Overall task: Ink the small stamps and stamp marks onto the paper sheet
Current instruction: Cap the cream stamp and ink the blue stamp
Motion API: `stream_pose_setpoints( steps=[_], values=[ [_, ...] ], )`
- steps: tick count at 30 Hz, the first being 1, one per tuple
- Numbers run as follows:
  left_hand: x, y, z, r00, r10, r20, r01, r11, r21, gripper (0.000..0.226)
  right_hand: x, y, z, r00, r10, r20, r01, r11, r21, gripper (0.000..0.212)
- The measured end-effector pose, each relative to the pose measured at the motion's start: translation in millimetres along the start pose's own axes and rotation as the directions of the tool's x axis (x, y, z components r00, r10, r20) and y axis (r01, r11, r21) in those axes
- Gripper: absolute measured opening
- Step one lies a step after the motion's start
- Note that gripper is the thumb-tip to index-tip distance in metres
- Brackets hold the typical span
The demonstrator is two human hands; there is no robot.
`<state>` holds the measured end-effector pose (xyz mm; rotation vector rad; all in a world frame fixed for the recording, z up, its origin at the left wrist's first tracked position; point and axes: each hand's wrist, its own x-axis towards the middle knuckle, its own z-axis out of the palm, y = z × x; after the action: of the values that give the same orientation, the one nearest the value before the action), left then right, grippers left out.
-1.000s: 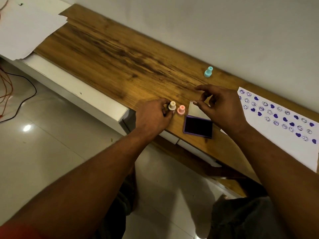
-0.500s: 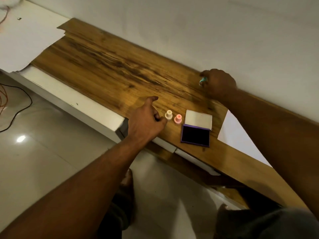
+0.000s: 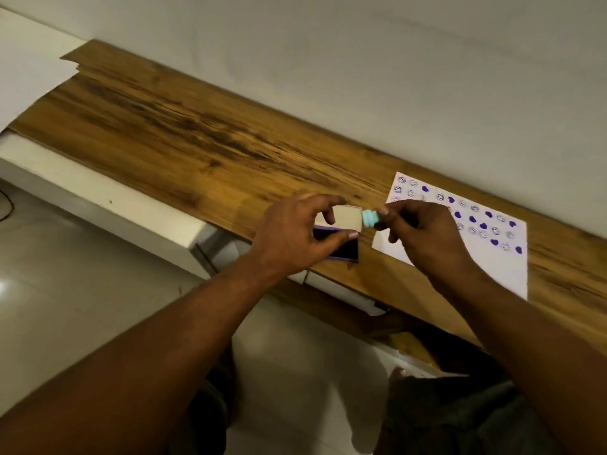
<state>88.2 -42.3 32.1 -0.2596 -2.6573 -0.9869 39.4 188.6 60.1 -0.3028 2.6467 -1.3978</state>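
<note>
My right hand (image 3: 423, 231) pinches a small teal stamp (image 3: 369, 218) at its fingertips and holds it sideways in the air, just right of the ink pad's raised white lid (image 3: 345, 218). The purple ink pad (image 3: 348, 251) lies open at the table's front edge. Over the pad, my left hand (image 3: 292, 238) has its thumb and fingers apart around the lid; I cannot tell whether it touches it. The white paper sheet (image 3: 510, 270), covered with rows of purple hearts and round faces, lies to the right, partly under my right arm. The cream and pink stamps are hidden.
The wooden tabletop (image 3: 197, 142) runs along a pale wall. A white ledge (image 3: 98, 198) sits below its front edge, and a white sheet (image 3: 26, 70) lies at the far left. Glossy floor tiles (image 3: 65, 307) and my legs show beneath.
My right hand has come back from the wall with the teal stamp and now holds it beside the ink pad. The left hand moved right from the two small stamps to the pad.
</note>
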Motion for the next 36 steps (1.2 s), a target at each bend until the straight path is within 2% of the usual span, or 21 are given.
stream_pose_setpoints(
  steps=[5,9,16,29,36],
  values=[
    [-3,19,20,1.0,0.017,-0.008,-0.017,1.0,-0.009,0.042,-8,7,-3,0.998,-0.041,0.055,0.041,0.999,0.001,0.02],
    [-2,19,26,1.0,-0.001,0.002,0.001,1.0,-0.012,0.042,-3,12,-6,0.989,-0.099,0.113,0.1,0.995,-0.003,0.016],
    [2,13,35,0.997,-0.079,-0.005,0.079,0.997,0.015,0.041,14,23,-8,0.976,-0.148,0.16,0.175,0.971,-0.166,0.029],
    [-6,2,26,0.996,-0.03,0.083,0.024,0.998,0.065,0.04,24,31,8,0.932,-0.222,0.287,0.258,0.962,-0.093,0.022],
    [-29,-14,7,0.995,-0.089,0.053,0.085,0.993,0.08,0.04,26,21,20,0.905,-0.297,0.304,0.332,0.941,-0.069,0.024]
  ],
)
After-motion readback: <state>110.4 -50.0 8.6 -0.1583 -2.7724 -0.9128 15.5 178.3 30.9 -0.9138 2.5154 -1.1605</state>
